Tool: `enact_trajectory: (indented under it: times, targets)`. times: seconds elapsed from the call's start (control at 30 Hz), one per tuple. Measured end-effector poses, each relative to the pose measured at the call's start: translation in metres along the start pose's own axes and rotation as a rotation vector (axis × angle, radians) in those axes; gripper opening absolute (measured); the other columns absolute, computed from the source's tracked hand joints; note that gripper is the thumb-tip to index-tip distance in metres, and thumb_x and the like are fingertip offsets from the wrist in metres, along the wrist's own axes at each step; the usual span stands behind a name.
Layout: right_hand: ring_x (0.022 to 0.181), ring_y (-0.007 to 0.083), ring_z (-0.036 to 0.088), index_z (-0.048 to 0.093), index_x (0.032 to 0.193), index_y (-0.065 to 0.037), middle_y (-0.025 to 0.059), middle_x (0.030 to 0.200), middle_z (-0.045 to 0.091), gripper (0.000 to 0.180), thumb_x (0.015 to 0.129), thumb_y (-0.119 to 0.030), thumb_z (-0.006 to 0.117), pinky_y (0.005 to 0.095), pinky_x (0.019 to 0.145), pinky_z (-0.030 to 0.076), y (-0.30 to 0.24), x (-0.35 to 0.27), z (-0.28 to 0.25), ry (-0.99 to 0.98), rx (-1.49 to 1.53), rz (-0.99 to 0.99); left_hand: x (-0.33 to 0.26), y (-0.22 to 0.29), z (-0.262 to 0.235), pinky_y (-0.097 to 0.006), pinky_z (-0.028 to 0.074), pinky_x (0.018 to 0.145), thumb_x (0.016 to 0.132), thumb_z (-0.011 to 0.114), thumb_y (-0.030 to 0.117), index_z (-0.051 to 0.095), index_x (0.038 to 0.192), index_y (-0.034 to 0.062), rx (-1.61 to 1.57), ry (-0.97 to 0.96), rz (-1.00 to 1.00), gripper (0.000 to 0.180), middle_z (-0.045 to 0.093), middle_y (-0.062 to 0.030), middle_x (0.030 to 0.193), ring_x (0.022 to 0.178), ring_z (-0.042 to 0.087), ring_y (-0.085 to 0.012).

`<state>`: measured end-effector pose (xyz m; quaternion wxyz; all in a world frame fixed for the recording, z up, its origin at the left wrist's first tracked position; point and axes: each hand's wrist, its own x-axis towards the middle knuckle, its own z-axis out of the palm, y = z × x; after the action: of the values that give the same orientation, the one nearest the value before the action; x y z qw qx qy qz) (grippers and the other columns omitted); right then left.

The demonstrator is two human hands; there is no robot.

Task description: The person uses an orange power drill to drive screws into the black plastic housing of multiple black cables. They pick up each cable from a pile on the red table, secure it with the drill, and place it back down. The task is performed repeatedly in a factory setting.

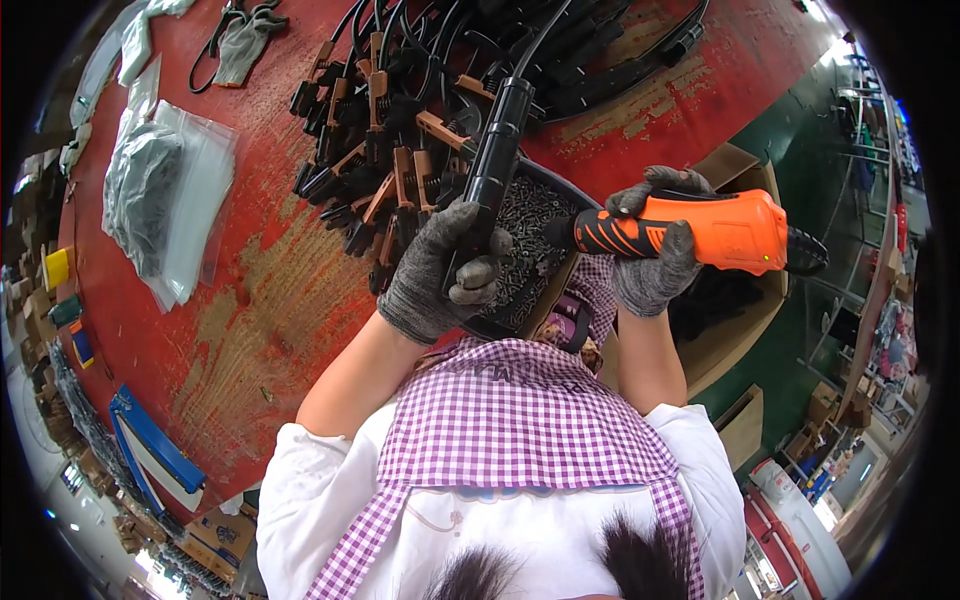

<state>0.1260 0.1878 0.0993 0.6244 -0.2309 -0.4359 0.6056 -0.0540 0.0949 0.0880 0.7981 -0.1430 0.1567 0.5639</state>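
My left hand [440,270], in a grey knit glove, grips a long black cylindrical handle part [495,160] with a black cable running up from its far end. My right hand [655,260], also gloved, holds an orange and black electric screwdriver [720,232] level, its tip pointing left at the lower end of the black part. Both hands hover over a dark tray of small screws [535,250]. Just left of the black part lies a pile of black and brown clamp-like parts with cables [390,130].
The worn red table [270,290] carries clear plastic bags of dark parts [160,200] at left and grey gloves [245,40] at top. A cardboard box [735,330] stands at right. Blue items [150,450] lie at the lower left edge.
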Motion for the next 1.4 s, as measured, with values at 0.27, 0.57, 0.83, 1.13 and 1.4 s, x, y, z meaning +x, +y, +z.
enact_trajectory:
  times: [0.27, 0.57, 0.83, 1.13, 1.4]
  targets:
    - [0.073, 0.0227, 0.057, 0.043, 0.113, 0.0, 0.0183, 0.102, 0.053, 0.049, 0.076, -0.028, 0.059, 0.0391, 0.063, 0.047, -0.06, 0.019, 0.001, -0.119, 0.18, -0.062, 0.003, -0.009, -0.001, -0.015, 0.035, 0.03, 0.088, 0.047, 0.039, 0.043, 0.109, 0.0146, 0.161, 0.148, 0.053, 0.032, 0.056, -0.0087, 0.076, 0.041, 0.048, -0.0069]
    - [0.067, 0.0142, 0.054, 0.048, 0.106, 0.001, 0.0103, 0.097, 0.054, 0.05, 0.069, -0.029, 0.061, 0.0228, 0.057, 0.043, -0.093, 0.037, 0.048, -0.208, 0.262, -0.153, 0.005, -0.02, -0.002, -0.017, 0.033, 0.03, 0.085, 0.047, 0.046, 0.048, 0.099, 0.0175, 0.268, 0.223, 0.066, 0.032, 0.057, -0.0047, 0.069, 0.039, 0.045, -0.0074]
    - [0.07, 0.0215, 0.056, 0.042, 0.117, -0.002, 0.0144, 0.103, 0.054, 0.057, 0.073, -0.033, 0.062, 0.0341, 0.057, 0.049, -0.07, 0.032, 0.05, -0.265, 0.242, -0.092, 0.007, -0.02, -0.004, -0.016, 0.033, 0.03, 0.085, 0.048, 0.048, 0.048, 0.098, 0.0156, 0.27, 0.179, 0.051, 0.035, 0.056, -0.0044, 0.068, 0.039, 0.045, -0.007]
    - [0.071, 0.019, 0.054, 0.046, 0.111, -0.001, 0.0115, 0.098, 0.054, 0.051, 0.073, -0.032, 0.06, 0.0306, 0.063, 0.045, -0.064, 0.028, 0.061, -0.233, 0.222, -0.083, 0.005, -0.02, -0.003, -0.016, 0.034, 0.03, 0.084, 0.049, 0.047, 0.05, 0.096, 0.0145, 0.281, 0.199, 0.07, 0.035, 0.056, -0.0029, 0.068, 0.04, 0.046, -0.0071]
    - [0.07, 0.0175, 0.054, 0.046, 0.111, -0.002, 0.0104, 0.098, 0.054, 0.052, 0.072, -0.033, 0.06, 0.0295, 0.061, 0.044, -0.065, 0.027, 0.06, -0.242, 0.208, -0.079, 0.003, -0.017, 0.002, -0.018, 0.034, 0.033, 0.088, 0.05, 0.031, 0.041, 0.106, 0.0205, 0.232, 0.146, 0.049, 0.023, 0.054, -0.0041, 0.068, 0.042, 0.046, -0.0084]
